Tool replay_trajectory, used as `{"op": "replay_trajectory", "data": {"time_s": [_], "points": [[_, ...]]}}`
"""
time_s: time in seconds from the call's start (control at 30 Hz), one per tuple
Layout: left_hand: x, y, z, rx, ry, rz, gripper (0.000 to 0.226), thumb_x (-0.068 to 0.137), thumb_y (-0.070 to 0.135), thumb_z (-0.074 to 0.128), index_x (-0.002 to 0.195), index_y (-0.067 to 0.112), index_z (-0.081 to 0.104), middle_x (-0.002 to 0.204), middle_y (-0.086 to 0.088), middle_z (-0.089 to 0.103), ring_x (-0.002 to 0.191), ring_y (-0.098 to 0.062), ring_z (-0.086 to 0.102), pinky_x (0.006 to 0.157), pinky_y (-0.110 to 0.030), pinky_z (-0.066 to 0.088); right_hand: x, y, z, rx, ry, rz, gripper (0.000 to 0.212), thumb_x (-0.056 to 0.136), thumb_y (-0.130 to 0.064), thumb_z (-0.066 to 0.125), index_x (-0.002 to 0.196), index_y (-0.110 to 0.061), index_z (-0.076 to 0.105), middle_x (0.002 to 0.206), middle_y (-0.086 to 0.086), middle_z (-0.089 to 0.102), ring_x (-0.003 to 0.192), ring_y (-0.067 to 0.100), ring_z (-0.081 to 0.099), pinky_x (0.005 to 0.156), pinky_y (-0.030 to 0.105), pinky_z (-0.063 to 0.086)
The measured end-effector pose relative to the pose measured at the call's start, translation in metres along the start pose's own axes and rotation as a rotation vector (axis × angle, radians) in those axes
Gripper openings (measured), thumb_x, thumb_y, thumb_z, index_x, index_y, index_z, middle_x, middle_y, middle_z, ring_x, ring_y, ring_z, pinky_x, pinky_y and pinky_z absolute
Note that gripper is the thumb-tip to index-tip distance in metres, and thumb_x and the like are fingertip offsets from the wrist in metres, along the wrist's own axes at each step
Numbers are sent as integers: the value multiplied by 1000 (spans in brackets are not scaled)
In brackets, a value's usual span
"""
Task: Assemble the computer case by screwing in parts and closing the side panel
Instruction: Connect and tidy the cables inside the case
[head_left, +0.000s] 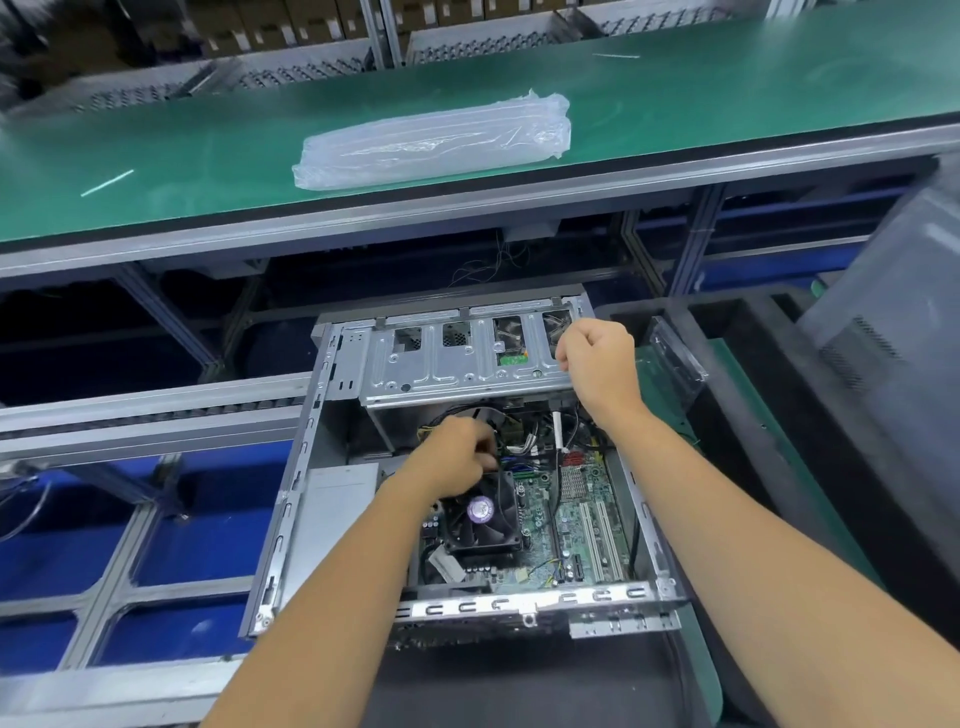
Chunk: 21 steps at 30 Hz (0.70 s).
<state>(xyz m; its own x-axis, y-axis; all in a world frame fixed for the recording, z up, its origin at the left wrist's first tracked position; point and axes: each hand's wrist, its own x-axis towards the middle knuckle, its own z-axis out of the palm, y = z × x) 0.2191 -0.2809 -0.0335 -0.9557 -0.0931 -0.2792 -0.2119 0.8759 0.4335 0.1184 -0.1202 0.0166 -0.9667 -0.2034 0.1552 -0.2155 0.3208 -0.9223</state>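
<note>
computer case (291, 519) lies open on its side, low in front of green desk (675, 104), motherboard facing up. left hand (457, 457) down inside case just above cooler fan (483, 519), grip pinching something small among cables, cannot tell what. right hand (597, 358) at right end of metal drive cage (441, 364), grip curled, pressed together. clear plastic bag (431, 140) on desk beyond.

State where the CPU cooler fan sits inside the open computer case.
In the head view the CPU cooler fan sits mid-case on the motherboard, directly below the left hand.
</note>
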Motion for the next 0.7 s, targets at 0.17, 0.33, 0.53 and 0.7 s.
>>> {"op": "replay_trajectory", "data": {"time_s": [0.17,0.33,0.53,0.7], "points": [[-17,0,-19,-61,9,238,7,78,23,75,82,18,72,82,9,60,82,-10,53,74,-25,43,3,0,0,5,5,2,24,83,1,44,66,17,50,69,36,51,59,20,37,58,31,30],[-24,43,10,67,-308,432,14,86,26,66,94,15,70,92,1,66,83,-13,60,78,-29,49,5,2,1,9,3,5,23,82,1,44,66,16,50,69,35,51,59,20,37,58,31,31],[-13,68,40,356,-15,564,17,83,-3,51,92,11,49,93,-16,62,84,-33,59,62,-31,35,5,2,1,19,5,-5,24,83,4,44,63,16,49,68,35,51,60,20,37,59,31,31],[6,65,52,578,160,542,33,91,-1,39,124,-2,43,109,-21,57,88,-34,54,67,-35,33,5,3,0,30,7,-16,25,84,3,45,63,16,49,69,35,52,60,20,38,57,31,30]]}}
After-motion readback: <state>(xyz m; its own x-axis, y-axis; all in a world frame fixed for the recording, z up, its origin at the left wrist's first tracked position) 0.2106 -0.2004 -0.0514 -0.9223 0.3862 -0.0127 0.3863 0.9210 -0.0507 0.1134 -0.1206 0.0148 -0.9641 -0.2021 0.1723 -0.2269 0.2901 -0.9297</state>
